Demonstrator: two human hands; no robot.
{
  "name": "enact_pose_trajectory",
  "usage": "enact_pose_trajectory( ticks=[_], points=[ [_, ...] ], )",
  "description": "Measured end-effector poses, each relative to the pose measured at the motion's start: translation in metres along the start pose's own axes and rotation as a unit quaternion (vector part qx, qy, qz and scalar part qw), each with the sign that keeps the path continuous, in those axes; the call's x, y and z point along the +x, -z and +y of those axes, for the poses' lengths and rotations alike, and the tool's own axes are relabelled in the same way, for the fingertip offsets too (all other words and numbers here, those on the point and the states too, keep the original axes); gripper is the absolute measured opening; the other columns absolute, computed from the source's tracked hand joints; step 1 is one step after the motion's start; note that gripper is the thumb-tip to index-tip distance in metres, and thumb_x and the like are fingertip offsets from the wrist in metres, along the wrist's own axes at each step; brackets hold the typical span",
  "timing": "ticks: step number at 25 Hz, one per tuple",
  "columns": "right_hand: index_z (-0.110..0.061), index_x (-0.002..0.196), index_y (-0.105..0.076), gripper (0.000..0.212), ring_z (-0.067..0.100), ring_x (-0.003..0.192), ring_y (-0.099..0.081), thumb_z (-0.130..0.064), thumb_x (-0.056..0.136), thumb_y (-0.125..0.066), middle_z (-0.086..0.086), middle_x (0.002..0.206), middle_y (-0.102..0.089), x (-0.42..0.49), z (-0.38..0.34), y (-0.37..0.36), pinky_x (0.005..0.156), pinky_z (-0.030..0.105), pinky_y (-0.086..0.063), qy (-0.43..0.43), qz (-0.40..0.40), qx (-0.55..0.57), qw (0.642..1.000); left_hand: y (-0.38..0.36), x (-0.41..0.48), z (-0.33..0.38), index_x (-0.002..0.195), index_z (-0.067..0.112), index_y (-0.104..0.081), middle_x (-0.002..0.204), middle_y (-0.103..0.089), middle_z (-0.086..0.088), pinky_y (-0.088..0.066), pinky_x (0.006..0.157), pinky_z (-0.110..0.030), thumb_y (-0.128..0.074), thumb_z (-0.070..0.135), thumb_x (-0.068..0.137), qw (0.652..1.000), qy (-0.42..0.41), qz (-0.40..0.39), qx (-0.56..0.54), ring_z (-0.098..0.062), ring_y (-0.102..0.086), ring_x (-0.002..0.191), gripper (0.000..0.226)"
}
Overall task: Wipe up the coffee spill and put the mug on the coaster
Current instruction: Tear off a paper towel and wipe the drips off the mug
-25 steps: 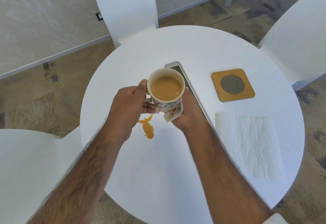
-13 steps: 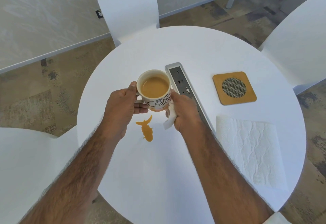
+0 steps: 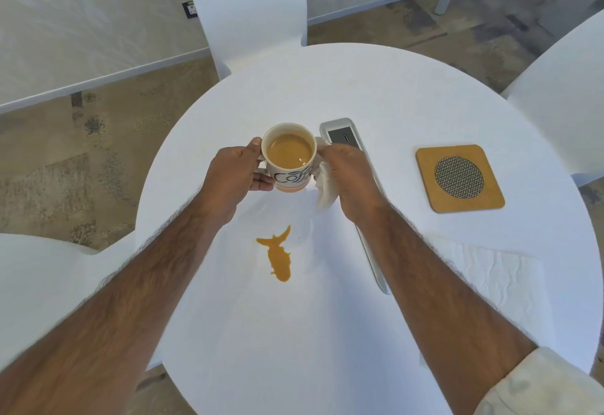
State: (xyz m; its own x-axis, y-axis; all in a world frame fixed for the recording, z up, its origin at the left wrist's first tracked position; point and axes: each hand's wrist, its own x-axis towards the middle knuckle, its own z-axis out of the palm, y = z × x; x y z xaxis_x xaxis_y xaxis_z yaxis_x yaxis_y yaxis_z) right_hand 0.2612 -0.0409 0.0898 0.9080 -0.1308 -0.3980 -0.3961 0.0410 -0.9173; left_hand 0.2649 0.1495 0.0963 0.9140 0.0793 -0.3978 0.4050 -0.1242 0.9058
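Note:
A white mug point(image 3: 291, 166) full of coffee, with black lettering, is at the middle of the round white table point(image 3: 359, 87). My left hand point(image 3: 233, 174) grips its handle side. My right hand point(image 3: 351, 177) holds a crumpled white paper towel piece point(image 3: 325, 190) against the mug's right side. An orange-brown coffee spill point(image 3: 277, 257) lies on the table nearer to me than the mug. The square cork coaster point(image 3: 459, 177) with a mesh centre sits at the right, apart from the mug.
A grey power strip panel point(image 3: 341, 135) is set in the table beside my right hand. A flat paper towel sheet point(image 3: 500, 280) lies at the right front. White chairs stand at the back point(image 3: 245, 6), the right point(image 3: 562, 94) and the left point(image 3: 39, 287).
Both hands have carried the mug to the left and slightly away from me. The power strip's far end, covered a second ago, now shows. The spill is unchanged.

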Motion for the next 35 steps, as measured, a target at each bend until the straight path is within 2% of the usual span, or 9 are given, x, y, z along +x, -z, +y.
enact_pose_trajectory(
  ticks=[4,7,10,14,17,24,28,31,35],
  points=[
    [-0.024,0.052,-0.053,0.043,0.017,0.067,-0.047,-0.033,0.091,-0.068,-0.006,0.065,-0.049,0.013,0.006,-0.006,0.065,0.031,-0.036,-0.004,0.006,-0.026,1.000,0.000,0.025,-0.012,0.104,0.005,-0.073,0.100,-0.071,-0.014,-0.064,0.077,-0.042,-0.047,0.041,0.107,1.000,0.006,-0.013,0.004,-0.022,-0.069,0.065,0.045],
    [-0.023,0.056,-0.051,0.040,0.014,0.065,-0.047,-0.029,0.093,-0.066,-0.008,0.063,-0.049,0.019,0.007,-0.010,0.063,0.029,-0.036,-0.009,0.001,-0.022,1.000,0.001,0.036,-0.019,0.106,0.003,-0.073,0.102,-0.072,-0.015,-0.063,0.074,-0.040,-0.047,0.041,0.107,1.000,0.015,-0.020,-0.004,-0.022,-0.069,0.065,0.046],
    [-0.013,0.070,-0.050,0.029,0.016,0.065,-0.044,-0.022,0.093,-0.065,0.000,0.068,-0.045,0.019,0.008,-0.014,0.058,0.026,-0.035,-0.013,-0.008,-0.004,1.000,0.001,0.044,-0.024,0.110,0.002,-0.072,0.107,-0.073,-0.018,-0.062,0.071,-0.038,-0.047,0.040,0.107,0.999,0.028,-0.020,-0.004,-0.021,-0.069,0.064,0.046],
    [-0.020,0.059,-0.045,0.041,0.012,0.058,-0.045,-0.022,0.094,-0.064,-0.008,0.057,-0.046,0.021,0.011,-0.018,0.054,0.020,-0.037,-0.020,-0.006,-0.007,1.000,0.002,0.050,-0.027,0.112,-0.001,-0.071,0.107,-0.072,-0.020,-0.062,0.069,-0.037,-0.047,0.040,0.107,0.999,0.029,-0.026,-0.005,-0.020,-0.070,0.062,0.047],
    [-0.022,0.058,-0.050,0.039,0.013,0.063,-0.050,-0.023,0.095,-0.064,-0.008,0.059,-0.052,0.022,0.012,-0.021,0.061,0.025,-0.039,-0.027,-0.006,-0.010,1.000,0.004,0.052,-0.030,0.111,-0.001,-0.071,0.105,-0.071,-0.020,-0.063,0.069,-0.036,-0.048,0.039,0.107,0.999,0.029,-0.031,-0.012,-0.021,-0.069,0.062,0.046],
    [-0.024,0.050,-0.049,0.047,0.010,0.058,-0.049,-0.021,0.094,-0.063,-0.011,0.056,-0.050,0.023,0.013,-0.024,0.057,0.021,-0.038,-0.030,-0.006,-0.016,0.999,0.004,0.055,-0.034,0.112,-0.003,-0.070,0.101,-0.070,-0.017,-0.062,0.066,-0.034,-0.048,0.038,0.107,0.999,0.033,-0.036,-0.022,-0.019,-0.069,0.060,0.047],
    [-0.024,0.055,-0.053,0.042,0.009,0.059,-0.052,-0.021,0.095,-0.063,-0.012,0.058,-0.055,0.021,0.013,-0.024,0.060,0.024,-0.040,-0.028,-0.006,-0.013,0.999,0.005,0.054,-0.035,0.113,-0.005,-0.070,0.094,-0.069,-0.015,-0.062,0.067,-0.034,-0.049,0.038,0.107,0.998,0.032,-0.045,-0.023,-0.019,-0.068,0.060,0.048],
    [-0.018,0.063,-0.051,0.032,0.012,0.057,-0.049,-0.023,0.092,-0.062,-0.006,0.060,-0.052,0.017,0.013,-0.017,0.056,0.023,-0.039,-0.017,-0.001,-0.004,1.000,0.007,0.055,-0.033,0.107,-0.004,-0.067,0.079,-0.056,-0.012,-0.062,0.064,-0.033,-0.051,0.038,0.106,0.998,0.039,-0.045,-0.038,-0.019,-0.069,0.058,0.045],
    [-0.003,0.077,-0.060,0.021,0.022,0.059,-0.058,-0.014,0.093,-0.053,0.008,0.067,-0.062,0.006,0.013,0.007,0.060,0.028,-0.049,-0.030,0.031,0.034,0.998,0.007,0.047,-0.024,0.097,0.006,-0.057,0.091,-0.065,-0.012,-0.060,0.057,-0.032,-0.054,0.039,0.105,0.998,0.033,-0.046,-0.004,-0.021,-0.073,0.061,0.035]
  ],
)
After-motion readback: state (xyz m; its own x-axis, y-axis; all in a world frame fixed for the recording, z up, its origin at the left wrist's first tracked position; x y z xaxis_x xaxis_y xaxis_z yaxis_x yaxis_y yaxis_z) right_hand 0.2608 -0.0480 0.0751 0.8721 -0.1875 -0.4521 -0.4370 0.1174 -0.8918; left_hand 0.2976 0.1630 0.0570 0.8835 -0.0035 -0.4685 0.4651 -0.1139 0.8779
